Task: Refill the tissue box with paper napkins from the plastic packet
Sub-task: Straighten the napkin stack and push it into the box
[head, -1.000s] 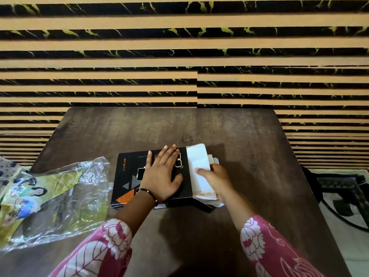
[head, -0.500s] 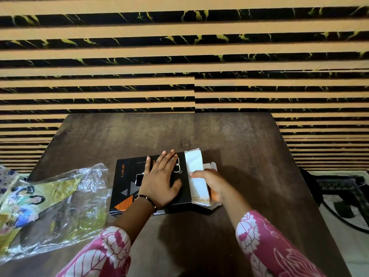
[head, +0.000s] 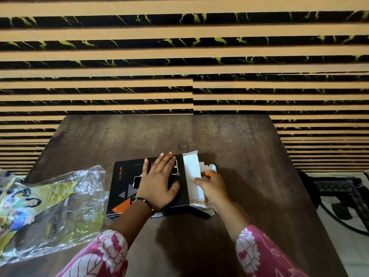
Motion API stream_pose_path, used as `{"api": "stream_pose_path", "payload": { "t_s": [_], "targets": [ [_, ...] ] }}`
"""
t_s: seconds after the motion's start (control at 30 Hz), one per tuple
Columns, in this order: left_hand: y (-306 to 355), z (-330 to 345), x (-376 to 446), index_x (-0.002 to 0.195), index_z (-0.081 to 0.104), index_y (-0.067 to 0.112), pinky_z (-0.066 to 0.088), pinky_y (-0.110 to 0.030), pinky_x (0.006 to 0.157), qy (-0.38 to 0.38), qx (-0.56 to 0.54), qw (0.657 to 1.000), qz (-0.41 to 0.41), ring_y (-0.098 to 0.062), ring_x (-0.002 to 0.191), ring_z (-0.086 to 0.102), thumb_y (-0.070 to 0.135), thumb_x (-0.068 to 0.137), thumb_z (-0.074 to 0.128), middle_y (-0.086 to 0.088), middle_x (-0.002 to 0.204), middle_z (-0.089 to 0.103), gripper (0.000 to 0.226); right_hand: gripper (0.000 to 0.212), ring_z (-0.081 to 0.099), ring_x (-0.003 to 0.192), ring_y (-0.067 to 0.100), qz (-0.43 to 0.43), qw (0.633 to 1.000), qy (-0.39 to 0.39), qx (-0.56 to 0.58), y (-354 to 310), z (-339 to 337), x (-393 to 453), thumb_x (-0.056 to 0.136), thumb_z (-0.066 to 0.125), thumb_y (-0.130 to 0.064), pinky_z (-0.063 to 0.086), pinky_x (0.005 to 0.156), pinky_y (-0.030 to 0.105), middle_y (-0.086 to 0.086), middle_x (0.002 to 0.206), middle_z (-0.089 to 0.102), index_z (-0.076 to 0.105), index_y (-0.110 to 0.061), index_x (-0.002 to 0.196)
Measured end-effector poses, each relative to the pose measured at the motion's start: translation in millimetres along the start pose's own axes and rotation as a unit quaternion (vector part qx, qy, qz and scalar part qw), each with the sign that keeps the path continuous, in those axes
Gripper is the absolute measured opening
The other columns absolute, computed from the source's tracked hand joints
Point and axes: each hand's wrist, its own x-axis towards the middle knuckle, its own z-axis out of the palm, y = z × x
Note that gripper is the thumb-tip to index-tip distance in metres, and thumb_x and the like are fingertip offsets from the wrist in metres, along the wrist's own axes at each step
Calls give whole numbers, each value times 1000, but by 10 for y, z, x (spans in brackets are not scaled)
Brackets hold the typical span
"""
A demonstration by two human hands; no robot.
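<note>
Tissue box (head: 127, 188): black, flat on brown table (head: 249, 156), near front-centre; "INFINITY" lettering and orange triangle on top face. Right end open, white flap (head: 191, 172) raised, further white flaps spread beyond it. Left hand (head: 157, 186): palm down, fingers spread flat, pressing on box top; nothing gripped. Thin bracelet (head: 144, 202) at wrist. Right hand (head: 211, 188): at open end of box, fingers curled, thumb tip against white flap; other fingertips hidden behind the hand, so hold on flap or napkins cannot be told. Napkins themselves not clearly made out at opening. Plastic packet (head: 50, 208): crumpled, clear with green-yellow print, lying left of box, just beside it, partly over table edge. Pink floral sleeves (head: 257, 252) on both forearms.
</note>
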Motion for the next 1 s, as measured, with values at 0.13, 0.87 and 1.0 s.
{"api": "stream_pose_path", "payload": {
  "t_s": [0.13, 0.87, 1.0],
  "targets": [
    [2, 0, -7, 147, 17, 25, -11, -45, 115, -1, 3, 1000, -3, -12, 146, 0, 57, 69, 19, 9, 158, 9, 84, 62, 62, 95, 24, 113, 985, -32, 124, -5, -52, 32, 67, 75, -44, 53, 83, 38, 7, 111, 64, 56, -7, 114],
    [14, -20, 1, 147, 18, 26, -11, -45, 115, -5, 0, 1000, 0, -10, 145, -1, 55, 68, 21, 10, 158, 8, 84, 29, 66, 96, 25, 114, 946, -248, 175, -272, 209, 129, 88, 58, -20, 55, 86, 41, 9, 108, 69, 57, -25, 117],
    [14, -22, 1, 147, 18, 26, -11, -45, 115, -4, -5, 1000, 1, -8, 144, -2, 54, 69, 23, 10, 158, 8, 83, 28, 66, 89, 26, 176, 918, -272, 230, -331, 424, 52, 91, 48, -39, 54, 81, 36, 10, 97, 71, 68, -19, 95]
  ]
}}
